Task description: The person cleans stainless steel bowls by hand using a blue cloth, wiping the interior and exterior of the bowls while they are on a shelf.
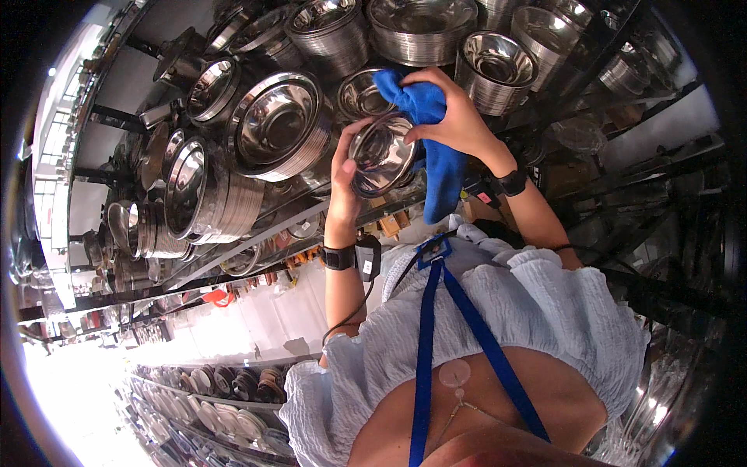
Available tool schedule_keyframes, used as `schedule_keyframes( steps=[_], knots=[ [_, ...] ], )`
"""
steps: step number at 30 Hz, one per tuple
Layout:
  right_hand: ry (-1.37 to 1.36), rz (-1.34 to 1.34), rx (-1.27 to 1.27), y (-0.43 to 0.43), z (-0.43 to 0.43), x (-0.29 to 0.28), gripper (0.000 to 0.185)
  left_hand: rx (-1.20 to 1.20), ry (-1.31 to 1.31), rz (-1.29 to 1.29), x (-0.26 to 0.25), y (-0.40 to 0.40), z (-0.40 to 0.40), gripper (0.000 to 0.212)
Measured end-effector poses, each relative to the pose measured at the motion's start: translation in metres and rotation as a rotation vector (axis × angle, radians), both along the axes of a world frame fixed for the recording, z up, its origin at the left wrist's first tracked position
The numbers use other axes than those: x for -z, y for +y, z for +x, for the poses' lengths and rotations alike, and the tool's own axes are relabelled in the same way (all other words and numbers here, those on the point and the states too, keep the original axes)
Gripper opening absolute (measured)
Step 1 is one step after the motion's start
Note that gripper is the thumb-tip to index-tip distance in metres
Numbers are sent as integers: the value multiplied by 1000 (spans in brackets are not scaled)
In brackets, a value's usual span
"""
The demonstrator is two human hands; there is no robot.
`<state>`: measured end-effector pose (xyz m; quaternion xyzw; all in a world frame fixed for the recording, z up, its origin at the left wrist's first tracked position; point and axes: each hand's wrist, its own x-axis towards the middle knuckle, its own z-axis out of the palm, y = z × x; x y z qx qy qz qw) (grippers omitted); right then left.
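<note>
A small, shiny stainless steel bowl (382, 156) is held up in front of the shelf, tilted so that its inside faces me. My left hand (345, 169) grips its left rim, thumb toward the inside and fingers behind. On the other side, my right hand (452, 119) pinches the right rim with the thumb. That same hand holds a blue cloth (442, 169), bunched at the top and hanging down below the palm. Just behind the held bowl stands another steel bowl (365, 93), partly covered by the cloth.
Stacked steel basins (280, 125) fill the shelf to the left, with a taller stack of bowls (496, 70) at the right. The shelf's metal front edge (280, 230) runs below my hands. Lower left, a rack of plates (233, 417) stands across the aisle floor (286, 321).
</note>
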<state>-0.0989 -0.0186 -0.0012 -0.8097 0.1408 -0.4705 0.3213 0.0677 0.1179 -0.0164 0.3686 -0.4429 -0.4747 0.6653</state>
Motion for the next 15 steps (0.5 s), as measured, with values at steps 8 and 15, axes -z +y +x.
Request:
schedule_keyframes(
  steps=[8,15],
  knots=[
    [15,-120,-57,11,-5,-3,32,78,-152,5,-1,5,9,95],
    [-169,-361,185,18,-7,-1,31,-77,-97,25,0,-3,3,100]
  ],
)
